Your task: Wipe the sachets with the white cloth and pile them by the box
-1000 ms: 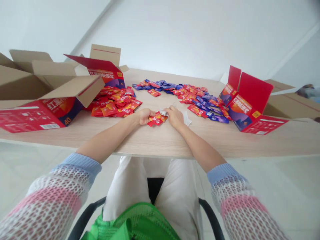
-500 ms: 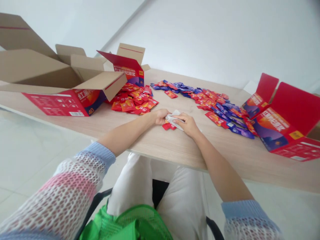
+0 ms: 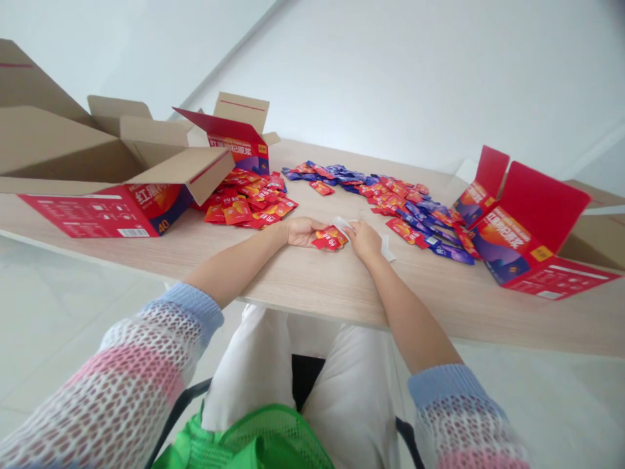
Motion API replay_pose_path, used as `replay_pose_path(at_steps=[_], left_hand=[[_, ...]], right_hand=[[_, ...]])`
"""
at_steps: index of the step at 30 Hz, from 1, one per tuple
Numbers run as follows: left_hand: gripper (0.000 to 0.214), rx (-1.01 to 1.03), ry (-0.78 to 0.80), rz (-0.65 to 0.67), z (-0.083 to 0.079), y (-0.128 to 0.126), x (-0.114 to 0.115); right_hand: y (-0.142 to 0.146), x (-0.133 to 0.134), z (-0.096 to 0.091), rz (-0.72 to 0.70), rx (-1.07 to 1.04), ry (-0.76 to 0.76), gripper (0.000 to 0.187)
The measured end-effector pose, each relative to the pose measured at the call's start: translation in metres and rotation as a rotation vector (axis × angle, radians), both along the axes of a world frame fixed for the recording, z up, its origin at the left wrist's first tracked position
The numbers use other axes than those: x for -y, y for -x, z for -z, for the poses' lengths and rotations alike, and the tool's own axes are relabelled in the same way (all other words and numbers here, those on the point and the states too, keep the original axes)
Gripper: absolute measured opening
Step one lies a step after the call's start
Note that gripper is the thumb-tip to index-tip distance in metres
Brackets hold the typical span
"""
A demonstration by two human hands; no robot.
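Note:
My left hand (image 3: 299, 230) rests on the wooden table (image 3: 312, 280), fingers curled round a small bunch of red sachets (image 3: 329, 238). My right hand (image 3: 364, 238) is just to the right of the bunch, pinching a white sachet or wrapper (image 3: 342, 223) at its top edge. A white piece (image 3: 388, 248) shows under the right hand. Both hands sit near the table's front middle. A heap of red sachets (image 3: 247, 198) lies to the left and a long spread of red and purple sachets (image 3: 390, 198) runs behind and to the right.
A large open carton with a red printed side (image 3: 107, 189) lies at the left, a smaller open red box (image 3: 234, 133) behind it. Two open red boxes (image 3: 522, 228) stand at the right, brown cardboard behind them. My lap, a black chair frame and green mesh show below the table edge.
The view swung right, then back a little. The red sachets show again between my hands; half a second ago a white piece covered them. Both hands stay at the bunch.

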State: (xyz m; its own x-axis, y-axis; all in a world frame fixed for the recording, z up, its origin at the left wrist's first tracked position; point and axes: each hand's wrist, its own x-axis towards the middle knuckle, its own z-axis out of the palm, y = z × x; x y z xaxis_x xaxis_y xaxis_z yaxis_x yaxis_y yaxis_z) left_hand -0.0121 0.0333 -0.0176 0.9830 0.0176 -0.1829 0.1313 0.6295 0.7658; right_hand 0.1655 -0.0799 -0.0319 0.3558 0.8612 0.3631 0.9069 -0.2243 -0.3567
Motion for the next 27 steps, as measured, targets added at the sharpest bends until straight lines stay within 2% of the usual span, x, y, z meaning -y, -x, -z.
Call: replay_pose_path(at_steps=[2, 7, 10, 13, 16, 19, 21, 24, 27], left_hand=[[0.035, 0.028, -0.028, -0.026, 0.003, -0.001, 0.000], [0.037, 0.036, -0.061, -0.117, 0.009, -0.004, -0.001], [0.036, -0.015, -0.099, -0.151, 0.013, -0.005, -0.005], [0.042, -0.064, -0.127, -0.188, 0.016, -0.006, -0.008], [0.045, -0.013, -0.080, -0.182, 0.015, -0.004, -0.007], [0.039, 0.000, -0.054, -0.129, 0.010, -0.001, -0.004], [0.038, -0.022, -0.068, -0.112, 0.006, 0.000, 0.000], [0.041, -0.049, -0.098, -0.139, 0.002, 0.001, 0.005], [0.043, -0.077, -0.115, -0.180, -0.002, 0.001, 0.010]], right_hand=[[-0.008, 0.000, -0.001, -0.080, -0.054, -0.058, 0.033], [-0.013, 0.010, -0.002, -0.306, -0.256, -0.348, 0.035], [0.003, 0.013, 0.001, -0.468, -0.312, -0.280, 0.031], [0.017, 0.012, 0.003, -0.595, -0.322, -0.165, 0.036], [0.015, 0.006, 0.002, -0.517, -0.257, -0.121, 0.032], [0.000, -0.002, 0.000, -0.244, -0.166, -0.074, 0.030], [-0.014, -0.005, 0.000, -0.102, -0.186, -0.049, 0.029], [-0.036, -0.003, 0.002, -0.106, -0.367, -0.091, 0.033], [-0.049, 0.005, 0.004, -0.214, -0.601, -0.264, 0.046]])
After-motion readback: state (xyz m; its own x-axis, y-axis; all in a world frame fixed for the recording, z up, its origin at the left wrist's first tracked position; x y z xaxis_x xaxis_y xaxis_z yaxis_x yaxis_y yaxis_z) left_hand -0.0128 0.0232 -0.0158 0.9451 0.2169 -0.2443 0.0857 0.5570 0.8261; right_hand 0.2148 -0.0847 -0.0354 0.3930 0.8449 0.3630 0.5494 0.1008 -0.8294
